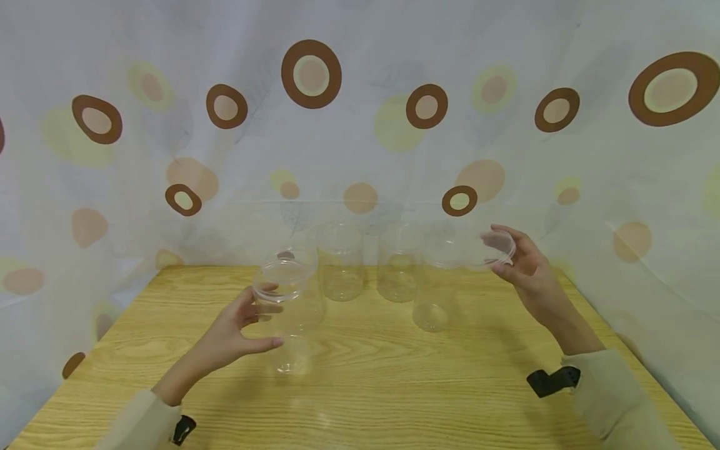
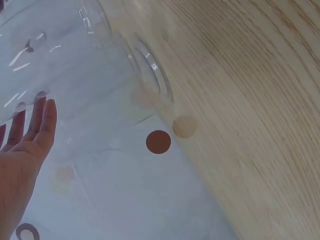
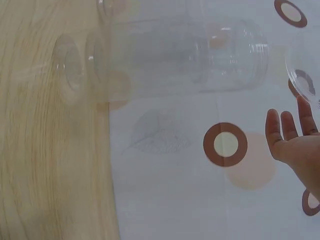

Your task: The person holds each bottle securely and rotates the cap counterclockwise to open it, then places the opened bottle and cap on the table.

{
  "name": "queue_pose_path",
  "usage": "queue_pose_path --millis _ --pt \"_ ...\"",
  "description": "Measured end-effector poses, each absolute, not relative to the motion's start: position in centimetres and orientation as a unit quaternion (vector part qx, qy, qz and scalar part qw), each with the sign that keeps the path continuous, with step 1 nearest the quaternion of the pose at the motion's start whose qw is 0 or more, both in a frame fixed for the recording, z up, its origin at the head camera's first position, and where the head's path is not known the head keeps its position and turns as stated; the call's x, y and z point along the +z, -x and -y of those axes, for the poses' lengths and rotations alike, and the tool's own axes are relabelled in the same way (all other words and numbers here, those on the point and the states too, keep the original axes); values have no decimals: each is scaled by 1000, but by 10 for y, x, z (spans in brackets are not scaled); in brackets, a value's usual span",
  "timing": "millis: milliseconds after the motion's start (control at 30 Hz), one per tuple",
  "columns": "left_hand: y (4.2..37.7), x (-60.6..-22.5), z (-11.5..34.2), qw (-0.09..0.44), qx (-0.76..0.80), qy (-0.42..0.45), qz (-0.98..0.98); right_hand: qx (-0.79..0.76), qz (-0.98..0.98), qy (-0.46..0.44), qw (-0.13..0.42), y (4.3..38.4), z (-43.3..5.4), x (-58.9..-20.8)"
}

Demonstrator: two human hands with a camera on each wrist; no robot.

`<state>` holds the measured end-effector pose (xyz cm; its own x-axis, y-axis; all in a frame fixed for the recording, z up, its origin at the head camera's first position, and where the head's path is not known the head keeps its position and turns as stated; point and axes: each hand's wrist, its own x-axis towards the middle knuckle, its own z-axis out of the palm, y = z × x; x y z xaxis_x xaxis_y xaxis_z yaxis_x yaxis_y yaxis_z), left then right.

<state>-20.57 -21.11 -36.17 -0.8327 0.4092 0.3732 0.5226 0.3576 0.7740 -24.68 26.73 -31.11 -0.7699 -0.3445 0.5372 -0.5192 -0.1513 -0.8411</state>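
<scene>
Flanking upright jars (image 1: pixel 344 269), left grip (image 1: pixel 239 322) holds clear jar (image 1: pixel 288 290), right grip (image 1: pixel 525 269) pinches clear rim (image 1: pixel 499 245).

Dim lt, soft shadows, wrist pics hazy.

The left hand (image 2: pixel 22 155) (left wrist view) is cut off.

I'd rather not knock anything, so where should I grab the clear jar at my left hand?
Take the clear jar by its round side wall below the rim, probably from the left: another jar stands behind to its right, and the curve suits thumb and fingers around it, as the left hand shows.
</scene>
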Motion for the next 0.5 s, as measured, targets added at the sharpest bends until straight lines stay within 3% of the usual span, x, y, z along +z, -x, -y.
queue_pose_path --millis 500 --pt "205 -357 267 97 -468 259 839 632 740 -220 72 257 -318 -342"
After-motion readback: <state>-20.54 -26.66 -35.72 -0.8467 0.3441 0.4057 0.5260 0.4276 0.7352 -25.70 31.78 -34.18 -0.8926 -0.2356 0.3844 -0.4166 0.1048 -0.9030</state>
